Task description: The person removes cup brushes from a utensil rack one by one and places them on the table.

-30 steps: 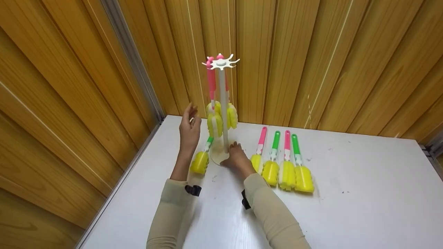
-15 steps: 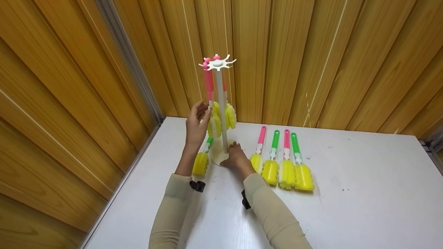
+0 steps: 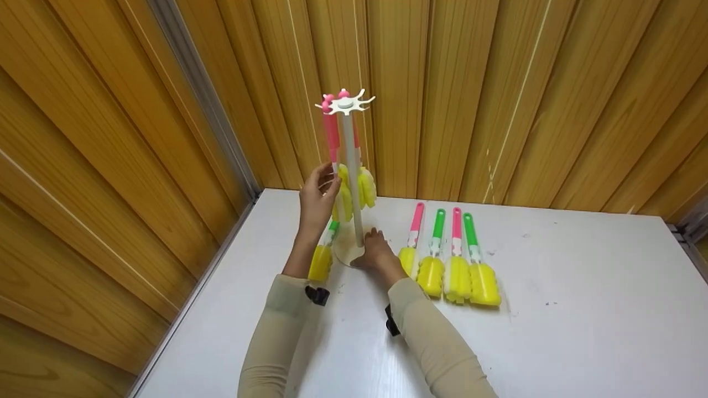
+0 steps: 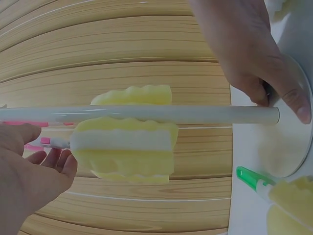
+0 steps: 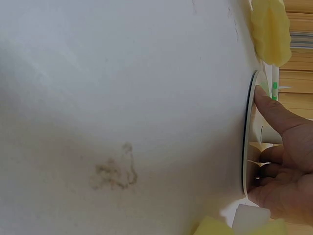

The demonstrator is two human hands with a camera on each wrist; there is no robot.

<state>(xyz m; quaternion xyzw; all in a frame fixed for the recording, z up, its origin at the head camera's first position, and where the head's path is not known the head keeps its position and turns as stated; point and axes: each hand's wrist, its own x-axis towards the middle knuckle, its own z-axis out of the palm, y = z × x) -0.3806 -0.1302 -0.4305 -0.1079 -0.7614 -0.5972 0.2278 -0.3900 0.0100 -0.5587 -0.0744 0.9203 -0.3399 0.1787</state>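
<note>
Since the earlier frame the left hand (image 3: pixel 318 202) has moved rightward to a hanging pink-handled brush (image 4: pixel 124 142), and its fingers and thumb now curl round the brush's neck, just above the yellow-and-white sponge. That brush hangs upright beside the pole of the white stand (image 3: pixel 352 177), while the right hand (image 3: pixel 381 255) stays at the stand's round base (image 3: pixel 344 253), holding it against the table (image 3: pixel 581 304) with thumb and bent fingers. A green-handled brush (image 3: pixel 321 264) lies left of the base, and four brushes (image 3: pixel 430 275) lie side by side to its right.

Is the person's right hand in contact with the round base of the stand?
Touching. The right wrist view shows it: the thumb of the right hand lies against the round base, with no gap visible.
</note>
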